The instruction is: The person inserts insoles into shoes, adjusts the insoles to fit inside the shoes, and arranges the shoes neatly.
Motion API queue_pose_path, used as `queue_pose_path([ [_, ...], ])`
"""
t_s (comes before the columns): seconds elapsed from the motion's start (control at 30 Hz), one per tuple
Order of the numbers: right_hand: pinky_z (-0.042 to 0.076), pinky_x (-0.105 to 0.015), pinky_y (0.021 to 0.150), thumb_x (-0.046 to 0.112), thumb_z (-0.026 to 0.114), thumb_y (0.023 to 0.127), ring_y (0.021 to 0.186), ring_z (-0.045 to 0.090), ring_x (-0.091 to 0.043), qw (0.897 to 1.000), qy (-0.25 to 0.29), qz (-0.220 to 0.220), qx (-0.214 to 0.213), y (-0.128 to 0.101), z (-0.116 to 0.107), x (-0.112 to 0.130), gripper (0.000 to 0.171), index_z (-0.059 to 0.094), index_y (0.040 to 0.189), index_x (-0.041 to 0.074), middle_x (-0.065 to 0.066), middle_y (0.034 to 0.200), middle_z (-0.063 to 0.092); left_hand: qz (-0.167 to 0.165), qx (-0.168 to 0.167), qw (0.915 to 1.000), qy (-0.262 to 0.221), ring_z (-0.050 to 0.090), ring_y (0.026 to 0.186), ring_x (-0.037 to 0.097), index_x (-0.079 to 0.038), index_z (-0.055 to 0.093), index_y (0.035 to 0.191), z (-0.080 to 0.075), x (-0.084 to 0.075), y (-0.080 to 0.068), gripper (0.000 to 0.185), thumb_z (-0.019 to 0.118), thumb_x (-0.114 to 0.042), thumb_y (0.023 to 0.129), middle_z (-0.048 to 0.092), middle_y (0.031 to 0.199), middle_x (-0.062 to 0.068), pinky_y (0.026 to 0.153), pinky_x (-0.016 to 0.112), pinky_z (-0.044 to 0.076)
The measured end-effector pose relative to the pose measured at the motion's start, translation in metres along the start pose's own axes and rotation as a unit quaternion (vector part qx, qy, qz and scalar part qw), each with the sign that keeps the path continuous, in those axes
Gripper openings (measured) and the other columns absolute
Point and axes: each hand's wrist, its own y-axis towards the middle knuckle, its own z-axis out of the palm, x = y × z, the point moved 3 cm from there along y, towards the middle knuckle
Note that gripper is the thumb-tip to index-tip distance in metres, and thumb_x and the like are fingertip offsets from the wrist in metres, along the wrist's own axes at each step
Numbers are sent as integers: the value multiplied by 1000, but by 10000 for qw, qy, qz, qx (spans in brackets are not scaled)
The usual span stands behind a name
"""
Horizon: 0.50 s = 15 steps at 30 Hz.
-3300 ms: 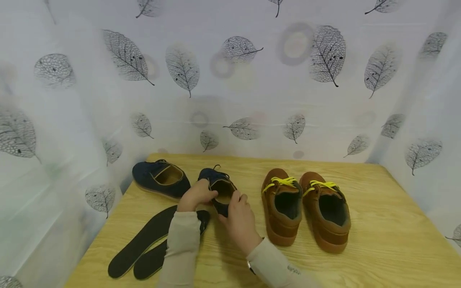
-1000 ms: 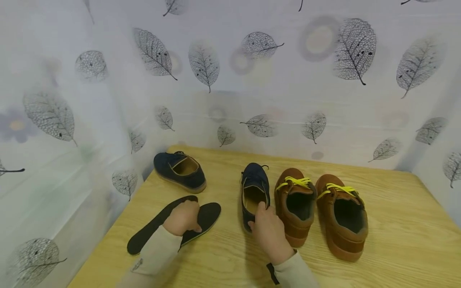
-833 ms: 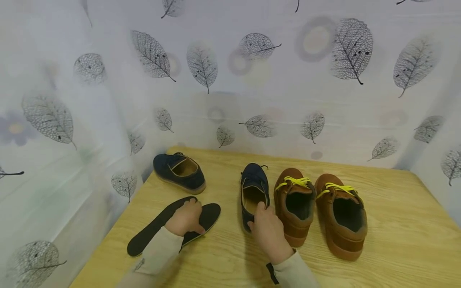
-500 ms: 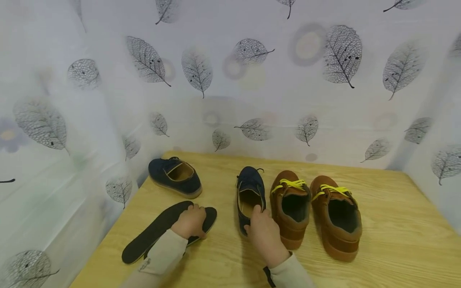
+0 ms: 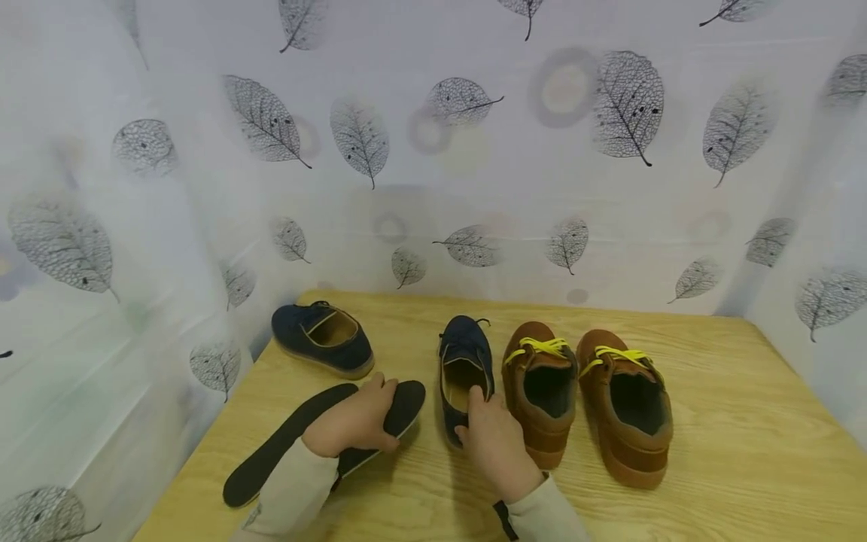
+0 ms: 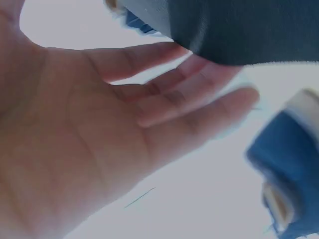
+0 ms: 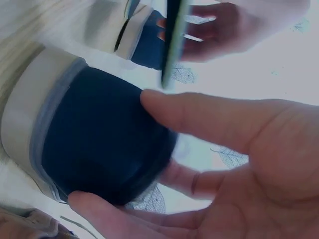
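In the head view my left hand holds a black insole, raised off the table, its rounded end sticking out past the fingers. The right wrist view shows that insole edge-on. A second black insole lies flat beneath and left of the hand. My right hand grips the heel of a navy lace-up shoe, which stands on the table, toe pointing away. Thumb and fingers hold the heel's top edge in the right wrist view, around the navy heel. The shoe's inside looks tan.
The other navy shoe stands at the table's back left corner. Two brown shoes with yellow laces, the nearer one and its mate, stand just right of my right hand. A leaf-print curtain surrounds the wooden table.
The navy shoe has been moved right, beside the brown pair, with my right hand on its heel. My left hand left that shoe, reached the insoles and lifted one.
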Motion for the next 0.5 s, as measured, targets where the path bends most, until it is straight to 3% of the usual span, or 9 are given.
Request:
queue_pose_path([
  [0.13,51,-45,69,26,78,81,84,60,-35,9946,698,-140,754,-1,-21,-8,51,54,117,0,-19,98,58,606,-221,9967,-488,52,95,24,9,33,142,-23,-15,-4,85,78,-23,77,42,121,21,81,41,46],
  [0.27,48,-50,84,37,76,82,107,57,-37,9763,1691,-422,1281,-8,-45,-10,66,51,129,-2,-18,120,57,1162,-665,9858,-1016,51,102,24,4,30,145,-46,-30,-8,86,75,-28,80,41,126,18,87,42,46],
  [0.4,51,-48,82,44,73,83,106,59,-35,9577,2496,-620,1288,-15,-52,1,72,48,132,-3,-18,124,57,1289,-1306,9636,-1944,49,116,30,-1,23,150,-60,-47,-4,87,73,-27,84,37,134,18,96,46,44],
  [0.5,53,-42,76,42,71,85,96,63,-30,9622,2586,-545,656,-15,-45,11,63,51,126,-1,-14,114,61,1029,-1855,9357,-2819,44,123,32,-4,20,151,-62,-58,4,87,73,-24,85,35,136,18,99,48,42],
])
